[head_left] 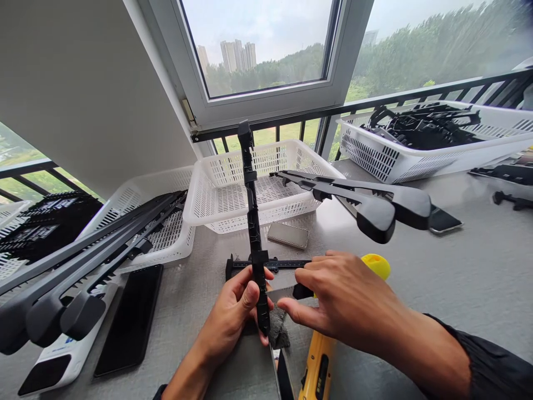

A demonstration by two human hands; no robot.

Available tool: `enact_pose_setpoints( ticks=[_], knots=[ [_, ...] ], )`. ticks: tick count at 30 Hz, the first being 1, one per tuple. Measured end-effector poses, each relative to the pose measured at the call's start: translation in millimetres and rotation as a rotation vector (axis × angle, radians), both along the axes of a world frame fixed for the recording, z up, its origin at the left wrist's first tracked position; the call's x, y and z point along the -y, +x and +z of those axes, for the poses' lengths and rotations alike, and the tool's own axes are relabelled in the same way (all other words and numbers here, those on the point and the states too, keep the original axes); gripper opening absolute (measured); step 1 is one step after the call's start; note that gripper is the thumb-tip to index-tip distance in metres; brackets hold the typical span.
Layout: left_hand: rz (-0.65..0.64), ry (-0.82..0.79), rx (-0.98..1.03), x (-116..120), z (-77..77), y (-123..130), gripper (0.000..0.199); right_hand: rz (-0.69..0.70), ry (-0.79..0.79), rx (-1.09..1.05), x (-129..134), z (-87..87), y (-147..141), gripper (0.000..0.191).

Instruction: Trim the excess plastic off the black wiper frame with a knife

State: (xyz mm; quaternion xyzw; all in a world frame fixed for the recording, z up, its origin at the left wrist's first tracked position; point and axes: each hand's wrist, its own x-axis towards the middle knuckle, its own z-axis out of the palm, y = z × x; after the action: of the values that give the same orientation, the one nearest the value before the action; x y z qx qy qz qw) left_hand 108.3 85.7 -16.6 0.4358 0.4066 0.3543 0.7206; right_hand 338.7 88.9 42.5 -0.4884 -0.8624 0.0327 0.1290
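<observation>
My left hand (pixel 233 311) is closed around the lower end of a long, narrow black plastic strip (pixel 253 216). The strip stands nearly upright, with clips and notches along its length. In my right hand (pixel 339 294) is a knife with a silver blade (pixel 283 293), a black collar and a yellow handle, whose rounded end shows beyond my fingers. The blade lies close to the strip's lower right side; whether they touch I cannot tell. A rough grey lump (pixel 278 328) is just below the blade. Behind my hands lies a black caliper (pixel 287 264), partly covered.
A yellow cutter (pixel 318 366) lies at the front. White baskets stand behind: a middle one (pixel 208 216), a right one (pixel 391 166) with black parts, and a left one (pixel 183 250) under long grey-black trims (pixel 95 250). More trims (pixel 375 214) overhang at right. A black phone (pixel 131 319) lies left.
</observation>
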Motion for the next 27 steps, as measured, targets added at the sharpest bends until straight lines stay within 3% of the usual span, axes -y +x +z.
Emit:
enact_pose_setpoints(
  ticks=[6,13,27],
  knots=[
    [-0.057,0.006,-0.032,-1.2,0.6,-1.8,0.064,0.007,-0.056,0.041,-2.6,2.0,0.8,0.045],
    [-0.087,-0.006,-0.076,-2.3,3.3,-3.2,0.071,0.070,-0.012,0.032,-7.9,-0.7,6.3,0.048],
    [-0.022,-0.019,-0.060,-0.3,2.9,-2.2,0.069,0.001,0.134,-0.021,-2.2,-5.2,-2.1,0.046]
  ],
)
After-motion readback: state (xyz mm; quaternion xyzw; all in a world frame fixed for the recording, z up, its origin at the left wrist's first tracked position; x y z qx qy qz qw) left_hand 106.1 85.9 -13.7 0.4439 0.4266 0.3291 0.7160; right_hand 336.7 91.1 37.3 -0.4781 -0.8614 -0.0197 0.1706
